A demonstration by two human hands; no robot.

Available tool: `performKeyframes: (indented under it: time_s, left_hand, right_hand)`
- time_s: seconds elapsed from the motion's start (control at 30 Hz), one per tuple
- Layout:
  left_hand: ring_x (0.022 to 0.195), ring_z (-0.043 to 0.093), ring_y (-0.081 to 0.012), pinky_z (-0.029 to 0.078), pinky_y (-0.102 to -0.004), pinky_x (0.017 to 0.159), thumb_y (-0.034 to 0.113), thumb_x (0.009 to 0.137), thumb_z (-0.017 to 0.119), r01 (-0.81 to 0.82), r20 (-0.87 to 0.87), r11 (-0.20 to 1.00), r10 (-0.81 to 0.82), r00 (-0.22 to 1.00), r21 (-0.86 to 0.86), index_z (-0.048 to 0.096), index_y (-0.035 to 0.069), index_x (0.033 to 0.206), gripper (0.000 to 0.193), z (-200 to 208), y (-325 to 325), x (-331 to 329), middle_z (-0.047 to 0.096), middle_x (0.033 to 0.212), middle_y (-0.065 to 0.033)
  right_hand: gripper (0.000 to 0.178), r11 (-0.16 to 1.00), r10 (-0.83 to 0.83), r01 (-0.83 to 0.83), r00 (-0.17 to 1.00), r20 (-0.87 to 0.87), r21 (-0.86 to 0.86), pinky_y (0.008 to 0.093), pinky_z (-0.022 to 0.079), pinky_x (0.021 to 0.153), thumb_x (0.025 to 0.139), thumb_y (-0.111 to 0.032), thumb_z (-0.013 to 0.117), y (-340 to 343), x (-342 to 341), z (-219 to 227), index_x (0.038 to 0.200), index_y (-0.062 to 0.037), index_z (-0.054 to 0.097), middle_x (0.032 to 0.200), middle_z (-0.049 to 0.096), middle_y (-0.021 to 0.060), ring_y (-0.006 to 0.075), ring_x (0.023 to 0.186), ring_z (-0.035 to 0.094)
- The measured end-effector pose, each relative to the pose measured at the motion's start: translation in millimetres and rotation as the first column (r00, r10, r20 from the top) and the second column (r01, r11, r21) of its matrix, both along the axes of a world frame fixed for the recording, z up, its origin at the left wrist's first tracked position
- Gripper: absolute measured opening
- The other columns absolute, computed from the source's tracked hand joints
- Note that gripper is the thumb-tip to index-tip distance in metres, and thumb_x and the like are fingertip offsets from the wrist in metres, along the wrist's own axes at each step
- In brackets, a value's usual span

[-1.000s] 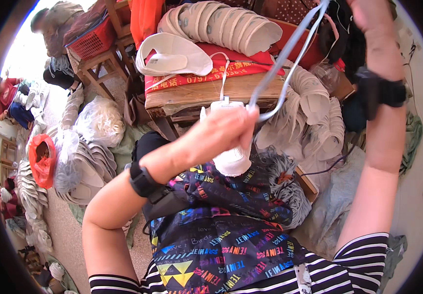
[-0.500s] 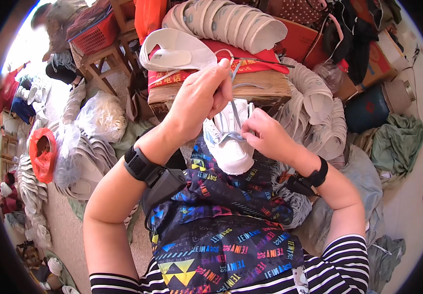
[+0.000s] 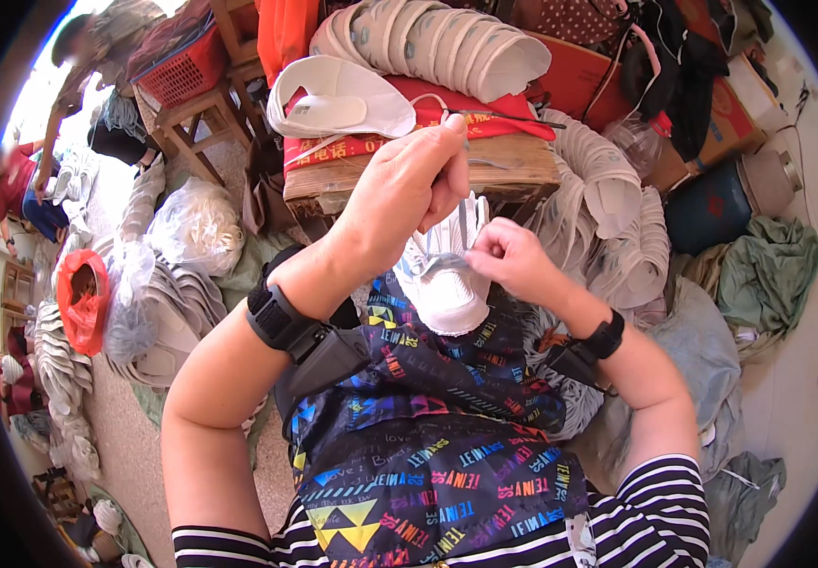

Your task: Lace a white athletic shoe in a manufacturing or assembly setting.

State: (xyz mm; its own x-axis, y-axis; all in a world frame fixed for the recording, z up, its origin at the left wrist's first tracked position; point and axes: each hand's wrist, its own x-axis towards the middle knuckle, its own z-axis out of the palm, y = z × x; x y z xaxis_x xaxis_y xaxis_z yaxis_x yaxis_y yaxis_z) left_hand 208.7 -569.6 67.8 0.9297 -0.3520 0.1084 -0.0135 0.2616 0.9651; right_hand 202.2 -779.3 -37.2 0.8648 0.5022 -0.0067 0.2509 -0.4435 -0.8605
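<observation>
White fabric makes up the round-toed shoe upper [image 3: 449, 305] held at the centre, its toe toward the person, above the black apron with multicoloured lettering [image 3: 428, 454] and before the thick wooden bench top [image 3: 511, 172]. Across its throat runs a flat grey shoelace [image 3: 443, 262], one strand rising toward the left hand [image 3: 392, 194], which is raised over the upper with fingers curled in and thumb pressed down, apparently gripping that strand. At the upper's right edge, the right hand [image 3: 523, 263] has thumb and forefinger drawn together in a pinch; whether lace or fabric lies between them is too small to tell. Judging by this, lacing is in hand, near the toe end, with the strand being drawn snug. The next move seems to call for an even pull while the right fingers steady the edge. Beyond, a loose white shoe upper [image 3: 392, 112] and a curved row of nested pale uppers [image 3: 437, 52] lie on the bench.
</observation>
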Motion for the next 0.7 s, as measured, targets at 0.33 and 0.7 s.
performKeyframes:
  time_s: [0.33,0.7]
  left_hand:
    - [0.04,0.029,-0.0066,0.024,-0.024,0.044,0.03,0.103,0.038,0.085,-0.109,0.932,-0.131,0.985,-0.352,0.038,0.012,0.062,0.045,25,1,-15,0.032,0.051,0.0038]
    - [0.041,0.031,-0.0056,0.025,-0.0226,0.044,0.033,0.106,0.034,0.156,0.047,0.944,-0.149,0.988,-0.291,0.052,0.006,0.073,0.046,42,5,-12,0.041,0.058,0.0013]
  right_hand:
    - [0.015,0.988,0.092,-0.156,0.638,0.765,0.011,0.0375,0.048,0.064,0.08,-0.014,0.071,15,-32,17,0.087,-0.0055,0.06,0.088,0.054,0.0066,0.0255,0.071,0.055]
    - [0.023,0.992,0.126,-0.117,0.901,0.414,-0.047,0.0349,0.048,0.072,0.084,-0.013,0.067,37,-41,21,0.103,-0.0044,0.058,0.089,0.055,0.0082,0.0211,0.08,0.057]
